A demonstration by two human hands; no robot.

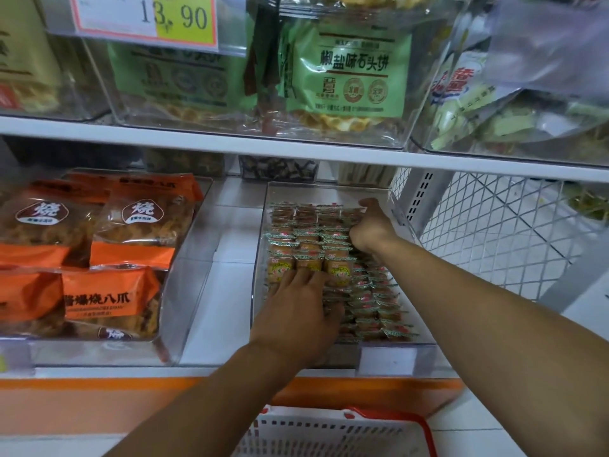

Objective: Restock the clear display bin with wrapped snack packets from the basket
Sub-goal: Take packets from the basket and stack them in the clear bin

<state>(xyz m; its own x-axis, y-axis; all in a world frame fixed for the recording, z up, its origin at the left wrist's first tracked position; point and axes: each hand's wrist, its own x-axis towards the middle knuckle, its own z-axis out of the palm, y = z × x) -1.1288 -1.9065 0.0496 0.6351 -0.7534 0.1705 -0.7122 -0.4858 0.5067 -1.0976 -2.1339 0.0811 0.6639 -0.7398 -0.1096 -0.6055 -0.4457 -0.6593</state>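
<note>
A clear display bin (pixel 329 188) sits on the lower shelf, filled with rows of small wrapped snack packets (pixel 306 239) in orange and green wrappers. My left hand (pixel 296 315) lies palm-down inside the bin near its front, fingers spread and pressing on the packets. My right hand (pixel 372 225) reaches deeper at the right side, fingers curled against the packet rows; whether it holds a packet is hidden. A white basket with a red rim (pixel 336 433) stands below, at the bottom edge of the view.
A second clear bin with large orange snack bags (pixel 108 245) stands to the left. The upper shelf (pixel 197 143) overhangs, carrying bins of green bags (pixel 356 74) and a price tag. A white wire mesh panel (pixel 501 232) borders the right.
</note>
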